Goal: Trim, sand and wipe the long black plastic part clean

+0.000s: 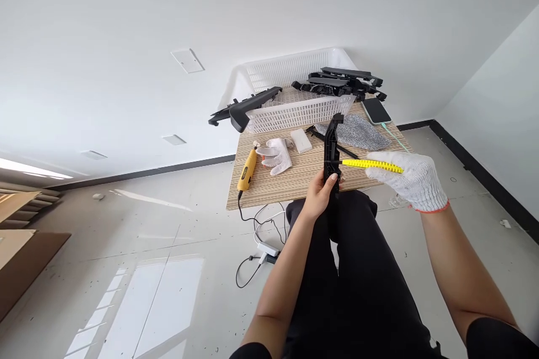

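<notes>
My left hand (319, 193), bare, grips the lower end of a long black plastic part (331, 143). The part stands roughly upright above my lap, at the table's near edge. In my right hand (410, 176), which wears a white knit glove with a red cuff, is a thin hand tool with a yellow textured handle (357, 164). Its slim dark tip points left and meets the side of the black part; the tip's exact shape is too small to make out.
On the striped table (295, 182) lie a yellow corded rotary tool (247, 171), a white glove (275, 156), a small white box (301, 140), a grey cloth (357, 132) and a phone (376, 111). Behind, a white basket (295, 115) holds several black parts. Cables and a power strip (268, 248) lie below.
</notes>
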`<state>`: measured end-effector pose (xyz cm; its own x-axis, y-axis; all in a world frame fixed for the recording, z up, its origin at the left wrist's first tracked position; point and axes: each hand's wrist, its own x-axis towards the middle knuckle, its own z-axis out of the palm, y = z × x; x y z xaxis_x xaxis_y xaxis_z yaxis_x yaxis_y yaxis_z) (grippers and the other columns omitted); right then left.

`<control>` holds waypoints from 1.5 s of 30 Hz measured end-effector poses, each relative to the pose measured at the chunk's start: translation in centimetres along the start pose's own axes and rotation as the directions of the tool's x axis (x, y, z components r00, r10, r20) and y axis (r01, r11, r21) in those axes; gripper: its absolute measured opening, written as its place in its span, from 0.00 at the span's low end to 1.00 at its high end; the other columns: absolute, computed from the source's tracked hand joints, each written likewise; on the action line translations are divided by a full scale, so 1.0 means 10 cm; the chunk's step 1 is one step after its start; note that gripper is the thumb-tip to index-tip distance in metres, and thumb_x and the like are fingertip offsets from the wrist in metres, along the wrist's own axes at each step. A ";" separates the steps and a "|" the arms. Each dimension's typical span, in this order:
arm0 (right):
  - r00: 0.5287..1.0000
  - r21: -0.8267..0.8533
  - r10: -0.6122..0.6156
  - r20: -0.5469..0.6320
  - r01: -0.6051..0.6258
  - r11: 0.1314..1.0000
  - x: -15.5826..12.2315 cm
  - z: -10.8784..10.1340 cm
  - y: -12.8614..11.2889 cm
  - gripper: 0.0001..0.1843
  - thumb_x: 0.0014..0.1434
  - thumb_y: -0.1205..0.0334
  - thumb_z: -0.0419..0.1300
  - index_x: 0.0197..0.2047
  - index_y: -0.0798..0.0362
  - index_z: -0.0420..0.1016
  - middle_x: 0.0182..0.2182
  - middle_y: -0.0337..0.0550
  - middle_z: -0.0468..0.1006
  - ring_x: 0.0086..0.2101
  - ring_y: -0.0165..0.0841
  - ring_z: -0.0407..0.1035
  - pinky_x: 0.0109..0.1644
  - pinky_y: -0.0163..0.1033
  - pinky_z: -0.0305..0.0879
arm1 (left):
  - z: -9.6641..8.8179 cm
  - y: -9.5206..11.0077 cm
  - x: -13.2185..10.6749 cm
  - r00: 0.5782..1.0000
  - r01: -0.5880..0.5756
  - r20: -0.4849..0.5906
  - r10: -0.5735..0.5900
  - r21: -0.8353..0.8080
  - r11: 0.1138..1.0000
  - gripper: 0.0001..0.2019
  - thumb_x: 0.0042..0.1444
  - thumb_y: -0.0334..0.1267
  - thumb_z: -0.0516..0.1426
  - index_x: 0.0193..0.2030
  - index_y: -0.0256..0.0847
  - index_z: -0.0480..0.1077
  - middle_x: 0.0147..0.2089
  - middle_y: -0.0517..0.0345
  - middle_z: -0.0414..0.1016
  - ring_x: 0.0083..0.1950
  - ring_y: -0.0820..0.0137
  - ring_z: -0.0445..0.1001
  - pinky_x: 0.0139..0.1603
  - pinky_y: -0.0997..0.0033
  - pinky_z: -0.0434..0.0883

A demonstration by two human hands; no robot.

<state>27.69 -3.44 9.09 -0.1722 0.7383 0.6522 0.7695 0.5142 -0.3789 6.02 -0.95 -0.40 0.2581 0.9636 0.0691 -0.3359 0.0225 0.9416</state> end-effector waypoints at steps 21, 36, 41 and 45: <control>0.994 0.068 0.108 -0.004 -0.107 0.992 0.17 0.08 -0.02 0.17 0.60 0.49 0.69 0.49 0.49 0.86 0.44 0.44 0.87 0.41 0.40 0.83 0.51 0.41 0.79 | 0.05 0.22 0.12 0.989 -0.070 -0.126 0.081 0.092 0.993 0.21 0.61 0.58 0.61 0.43 0.40 0.73 0.35 0.56 0.75 0.37 0.70 0.76 0.38 0.71 0.78; 0.972 0.093 0.218 0.088 -0.226 0.970 0.23 0.07 0.11 0.19 0.60 0.48 0.70 0.50 0.50 0.85 0.46 0.44 0.86 0.45 0.40 0.81 0.55 0.42 0.76 | 0.07 0.07 0.20 0.989 -0.059 -0.134 0.069 0.073 0.996 0.20 0.61 0.58 0.62 0.42 0.40 0.74 0.40 0.53 0.76 0.39 0.70 0.76 0.39 0.71 0.78; 0.963 0.115 0.251 0.095 -0.261 0.958 0.23 0.10 0.13 0.19 0.61 0.48 0.69 0.50 0.50 0.86 0.46 0.44 0.87 0.44 0.38 0.81 0.52 0.38 0.76 | 0.07 0.06 0.20 0.992 -0.050 -0.115 0.056 0.057 0.997 0.21 0.60 0.59 0.61 0.42 0.41 0.73 0.41 0.53 0.77 0.39 0.71 0.76 0.38 0.71 0.77; 0.970 0.099 0.243 0.024 -0.244 0.965 0.23 0.11 0.13 0.19 0.61 0.49 0.68 0.50 0.50 0.85 0.47 0.45 0.86 0.45 0.39 0.81 0.55 0.41 0.75 | 0.08 0.05 0.21 0.993 -0.042 -0.108 0.046 0.046 0.998 0.22 0.60 0.60 0.61 0.43 0.41 0.73 0.41 0.54 0.77 0.39 0.70 0.76 0.38 0.70 0.77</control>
<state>27.62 -0.59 9.35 0.0051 0.8510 0.5251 0.7232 0.3595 -0.5897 7.14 0.91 0.52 0.1432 0.9867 0.0768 -0.3041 -0.0300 0.9522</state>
